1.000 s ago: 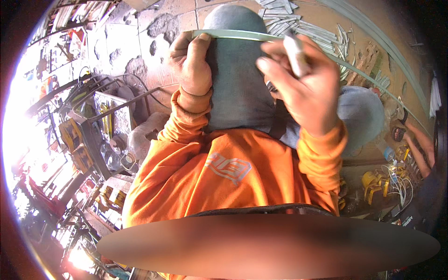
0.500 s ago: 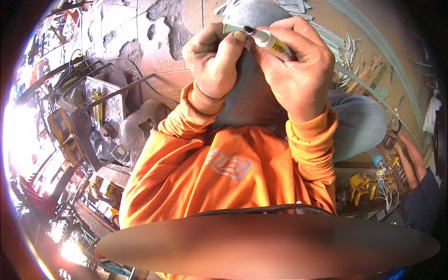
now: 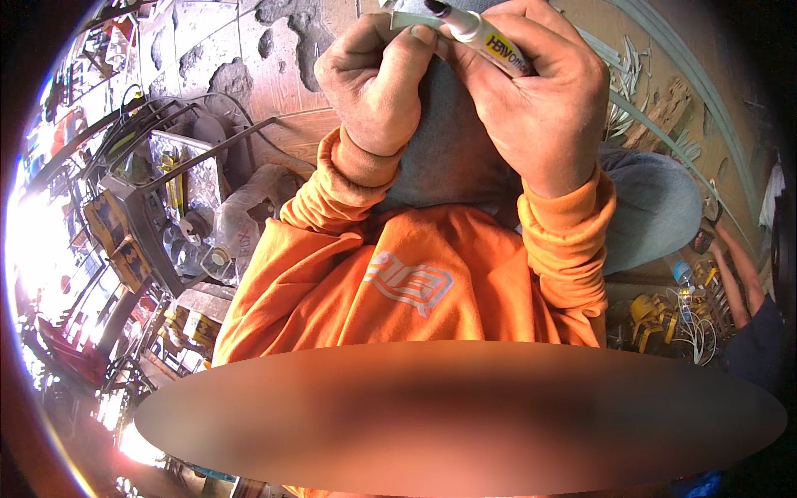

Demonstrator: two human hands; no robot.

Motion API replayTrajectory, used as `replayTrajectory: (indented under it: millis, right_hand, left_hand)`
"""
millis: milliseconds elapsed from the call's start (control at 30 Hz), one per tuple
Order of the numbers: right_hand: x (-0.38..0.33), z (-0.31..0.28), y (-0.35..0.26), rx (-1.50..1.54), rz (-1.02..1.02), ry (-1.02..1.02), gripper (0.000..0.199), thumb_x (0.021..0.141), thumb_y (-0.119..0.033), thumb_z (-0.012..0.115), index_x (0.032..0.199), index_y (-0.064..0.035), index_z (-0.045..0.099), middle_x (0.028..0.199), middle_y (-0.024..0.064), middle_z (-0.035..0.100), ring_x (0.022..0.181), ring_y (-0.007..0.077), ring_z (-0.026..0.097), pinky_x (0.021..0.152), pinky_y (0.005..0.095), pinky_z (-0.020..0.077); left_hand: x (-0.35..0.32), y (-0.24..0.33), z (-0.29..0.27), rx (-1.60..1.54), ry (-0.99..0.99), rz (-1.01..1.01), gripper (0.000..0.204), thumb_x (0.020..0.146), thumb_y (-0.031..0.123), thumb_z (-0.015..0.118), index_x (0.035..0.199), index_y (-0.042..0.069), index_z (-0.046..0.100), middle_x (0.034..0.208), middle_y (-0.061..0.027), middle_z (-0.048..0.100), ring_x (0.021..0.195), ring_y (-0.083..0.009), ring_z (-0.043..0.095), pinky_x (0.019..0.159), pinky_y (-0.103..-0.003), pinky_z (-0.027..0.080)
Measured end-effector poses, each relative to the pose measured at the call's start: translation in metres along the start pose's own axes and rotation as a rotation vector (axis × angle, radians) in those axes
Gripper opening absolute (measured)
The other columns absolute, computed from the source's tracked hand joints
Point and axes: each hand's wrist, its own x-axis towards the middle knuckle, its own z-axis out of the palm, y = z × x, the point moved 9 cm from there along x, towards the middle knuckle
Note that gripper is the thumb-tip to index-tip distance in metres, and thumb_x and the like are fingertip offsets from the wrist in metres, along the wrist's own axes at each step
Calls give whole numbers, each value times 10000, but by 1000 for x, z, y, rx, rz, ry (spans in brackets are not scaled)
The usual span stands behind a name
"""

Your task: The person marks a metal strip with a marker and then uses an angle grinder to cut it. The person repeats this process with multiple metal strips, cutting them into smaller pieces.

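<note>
Seen from above, I am sitting in an orange sweatshirt (image 3: 415,282) and grey trousers, with both hands raised in front of one knee. To my left, a shallow, silvery, open-topped container (image 3: 207,187) holds a long yellow object (image 3: 176,199) and other clutter too jumbled to make out. Just beside it, nearer to me, lies a translucent plastic jug (image 3: 239,226), its round mouth turned toward me; I cannot tell what is inside. Well apart on my right is a clear bottle with a blue band (image 3: 682,273), its contents too small to judge, near yellow tools (image 3: 649,315) and a tangle of white cable (image 3: 703,336).

My right hand (image 3: 540,108) grips a white marker (image 3: 488,44) between thumb and fingers. The marker slants, its dark end pointing away from me and to the left, its long axis running back down toward my right palm. My left hand (image 3: 374,91) is closed, thumb and fingers pinching a pale green strip (image 3: 405,19). The strip's visible part runs roughly left to right, just beside the marker's dark end, above my knee; the rest is hidden by my fingers.
</note>
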Motion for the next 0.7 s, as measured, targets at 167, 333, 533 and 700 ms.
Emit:
replayTrajectory:
  millis: [167, 333, 533, 700]
  right_hand:
    - [-1, 0, -4, -28, -82, 33, 127, 740, 92, 741, 828, -1, 738, 716, 65, 617, 587, 152, 583, 514, 280, 435]
    - [0, 2, -1, 14, -47, 19, 124, 741, 93, 749, 826, 4, 738, 721, 66, 617, 587, 146, 579, 515, 277, 432]
    - [-1, 1, -1, 20, 3, -2, 125, 741, 96, 752, 830, 10, 738, 721, 63, 614, 582, 135, 566, 513, 271, 425]
    - [-2, 2, 2, 42, 25, 16, 126, 744, 94, 753, 838, 11, 739, 721, 61, 609, 588, 130, 563, 514, 270, 425]
  left_hand:
    - [-1, 9, 2, 92, 0, 34, 126, 919, 47, 617, 938, -31, 714, 792, -4, 649, 693, -69, 554, 624, -206, 407]
    - [-9, 30, 23, 217, -113, 87, 120, 912, 46, 637, 941, -38, 718, 793, -1, 648, 696, -69, 544, 626, -206, 396]
    - [-7, 22, 14, 189, -78, 80, 126, 912, 44, 646, 959, -48, 720, 801, 3, 647, 705, -65, 539, 632, -205, 392]
    - [-6, 6, -4, 174, -14, 60, 133, 917, 39, 640, 973, -56, 715, 829, -14, 668, 726, -79, 565, 659, -212, 424]
